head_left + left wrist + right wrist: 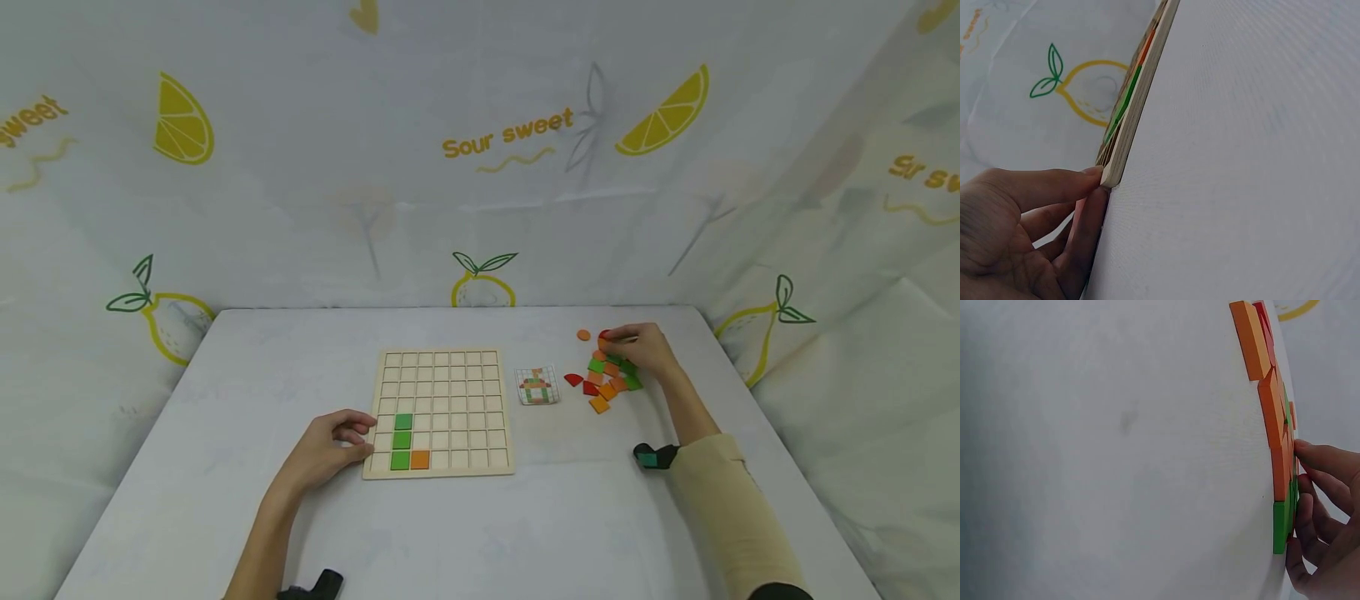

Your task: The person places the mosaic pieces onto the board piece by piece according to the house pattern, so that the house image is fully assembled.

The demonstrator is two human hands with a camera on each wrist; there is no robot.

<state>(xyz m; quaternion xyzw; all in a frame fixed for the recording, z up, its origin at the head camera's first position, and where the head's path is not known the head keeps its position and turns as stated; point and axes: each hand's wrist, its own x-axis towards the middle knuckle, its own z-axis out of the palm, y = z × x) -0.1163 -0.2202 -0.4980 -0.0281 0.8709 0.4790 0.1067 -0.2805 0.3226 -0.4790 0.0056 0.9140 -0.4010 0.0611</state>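
A square wooden grid board (452, 400) lies on the white table. Three green square tiles (402, 439) stand in one column near its left side, with an orange square tile (420, 459) right of the lowest. My left hand (333, 446) grips the board's left edge; in the left wrist view the thumb (1079, 184) presses at its corner. At the far end of a pile of loose pieces (611, 369), my right hand (643, 348) pinches an orange piece (602, 343), partly covered by the fingertips. A red piece (604, 333) shows beside them.
A small picture card (537, 386) with a coloured grid pattern lies between board and pile. An orange round piece (583, 335) and a red wedge (573, 379) sit at the pile's left. Behind the table (480, 533) hangs a lemon-printed curtain (315, 225).
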